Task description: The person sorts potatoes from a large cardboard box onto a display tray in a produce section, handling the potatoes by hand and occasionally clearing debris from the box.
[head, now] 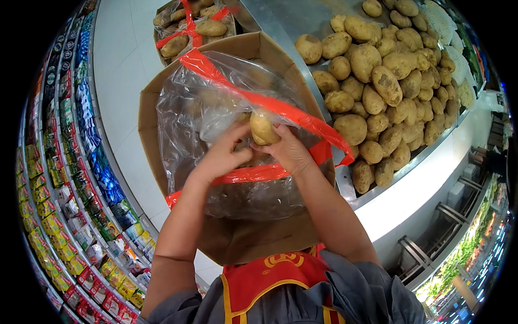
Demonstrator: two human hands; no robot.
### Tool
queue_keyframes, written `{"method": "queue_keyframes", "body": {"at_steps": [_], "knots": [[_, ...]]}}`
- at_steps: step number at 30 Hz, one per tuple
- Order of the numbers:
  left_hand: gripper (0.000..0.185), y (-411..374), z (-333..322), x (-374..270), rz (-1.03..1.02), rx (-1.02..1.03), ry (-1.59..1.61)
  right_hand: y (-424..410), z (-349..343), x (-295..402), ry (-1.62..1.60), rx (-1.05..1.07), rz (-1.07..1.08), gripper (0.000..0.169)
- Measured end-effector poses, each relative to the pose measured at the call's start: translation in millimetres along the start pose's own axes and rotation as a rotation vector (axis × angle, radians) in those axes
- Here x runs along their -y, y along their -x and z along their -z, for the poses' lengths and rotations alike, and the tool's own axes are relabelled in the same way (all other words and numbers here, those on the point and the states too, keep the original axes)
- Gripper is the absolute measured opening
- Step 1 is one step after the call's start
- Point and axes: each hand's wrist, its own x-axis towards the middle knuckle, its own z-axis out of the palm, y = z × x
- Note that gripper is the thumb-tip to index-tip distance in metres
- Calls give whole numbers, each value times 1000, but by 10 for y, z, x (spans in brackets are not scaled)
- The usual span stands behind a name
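A large cardboard box (156,101) stands before me, lined with a clear plastic bag (178,129) that has red edging strips (251,174). My right hand (289,148) grips a potato (263,128) over the bag's opening, fingers around its lower right side. Close on its left, my left hand (230,152) reaches into the opening with fingers bent; plastic and shadow partly cover the fingertips, so whether it holds anything is unclear. More potatoes show faintly through the plastic.
A big pile of potatoes (388,85) lies on a metal display table (275,24) to the right. A second box with bagged potatoes (211,28) stands beyond the first. Shelves of packaged goods (60,222) run along the left, beside a tiled floor (117,73).
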Motion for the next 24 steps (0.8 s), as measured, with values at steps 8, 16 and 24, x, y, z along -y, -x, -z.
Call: {"method": "queue_keyframes", "body": {"at_steps": [8,16,24], "knots": [[30,-580,699,645,159,-738,-863,292,-229,-286,-470,216,-367,51],[68,-550,608,1247,-14,-641,-679,1520,17,210,-249,356,-45,69],[53,31,241,746,-173,-161,-867,1694,1018,2178,-280,-337,639,58]]}}
